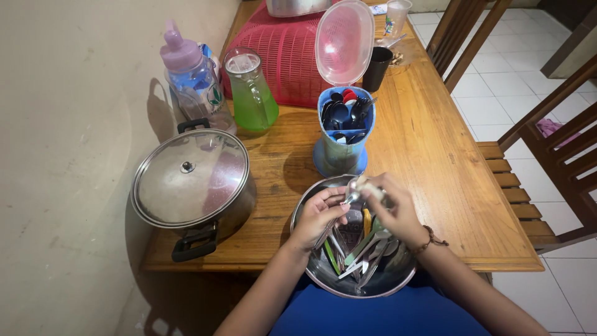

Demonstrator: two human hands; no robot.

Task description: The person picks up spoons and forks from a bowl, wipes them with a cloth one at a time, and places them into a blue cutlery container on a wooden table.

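Both forearms reach up over a steel bowl of cutlery at the near edge of the wooden surface. The left hand curls its fingers around a spoon, gripping it, while the right hand pinches a pale cloth against its upper end. Just beyond stands a blue cutlery holder.
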